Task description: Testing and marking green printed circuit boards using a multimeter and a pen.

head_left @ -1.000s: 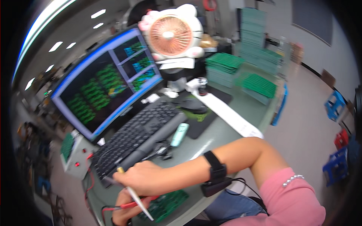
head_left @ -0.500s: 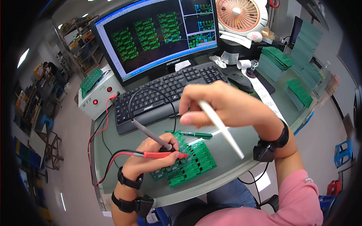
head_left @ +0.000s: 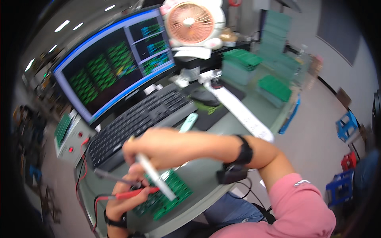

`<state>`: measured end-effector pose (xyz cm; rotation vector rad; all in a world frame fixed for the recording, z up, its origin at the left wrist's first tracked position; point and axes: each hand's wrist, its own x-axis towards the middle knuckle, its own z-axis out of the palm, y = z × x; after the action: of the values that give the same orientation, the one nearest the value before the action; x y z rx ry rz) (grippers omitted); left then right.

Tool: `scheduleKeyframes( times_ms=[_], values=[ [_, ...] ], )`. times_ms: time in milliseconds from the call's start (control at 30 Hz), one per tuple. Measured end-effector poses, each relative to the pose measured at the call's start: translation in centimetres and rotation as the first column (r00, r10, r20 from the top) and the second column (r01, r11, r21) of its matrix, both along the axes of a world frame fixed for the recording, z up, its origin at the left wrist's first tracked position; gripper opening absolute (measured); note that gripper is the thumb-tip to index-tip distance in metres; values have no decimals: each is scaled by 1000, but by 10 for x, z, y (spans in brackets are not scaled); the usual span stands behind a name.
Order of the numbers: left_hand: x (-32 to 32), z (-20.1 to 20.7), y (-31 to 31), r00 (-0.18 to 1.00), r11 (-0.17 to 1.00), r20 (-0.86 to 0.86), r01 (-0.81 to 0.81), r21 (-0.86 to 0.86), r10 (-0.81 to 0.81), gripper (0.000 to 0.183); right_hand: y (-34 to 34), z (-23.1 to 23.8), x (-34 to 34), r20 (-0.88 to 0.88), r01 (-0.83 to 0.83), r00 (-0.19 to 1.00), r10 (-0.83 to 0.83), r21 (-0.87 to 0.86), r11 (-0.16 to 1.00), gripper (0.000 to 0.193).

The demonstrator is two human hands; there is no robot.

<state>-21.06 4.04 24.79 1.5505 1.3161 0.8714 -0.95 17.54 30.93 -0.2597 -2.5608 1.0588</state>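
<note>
My left hand is closed around a red test probe, whose tip points right over the green circuit boards. A thin grey rod also sticks out of that hand, up and to the left. Right above, my right hand is closed on a slim white stick that slants down across the boards. The two hands are very close together; whether they touch, I cannot tell. Motion blurs both hands, and they hide part of the boards.
Behind the hands lie a black keyboard and a monitor. A white box with red sockets stands at left, wired to the probe. Stacks of green boards, a paper strip, a mouse and a fan are farther back.
The view has turned, shifting the scene left. My right hand has come down beside my left hand, bringing the white stick over the boards. A light green object by the keyboard now shows.
</note>
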Motion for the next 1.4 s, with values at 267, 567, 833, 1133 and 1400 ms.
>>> scheduleKeyframes(
  times_ms=[267,567,833,1133,1400],
  values=[
    [-13,-17,4,970,997,-234,-63,39,71,10,-28,-30,-17,-72,44,997,-20,348,936,32],
    [-9,-26,5,975,988,-188,-98,120,120,12,-24,-35,-18,-88,42,996,-10,378,925,31],
    [-26,-28,3,962,1000,-274,-14,6,15,25,-23,-36,-16,-91,45,996,-12,374,926,31],
    [-8,7,9,863,934,496,-254,252,101,34,2,-6,-4,-332,233,912,-241,-63,970,19],
    [-3,6,14,590,850,808,-423,314,-5,36,-24,-45,-30,-277,-64,961,-15,-273,960,68]
  ],
)
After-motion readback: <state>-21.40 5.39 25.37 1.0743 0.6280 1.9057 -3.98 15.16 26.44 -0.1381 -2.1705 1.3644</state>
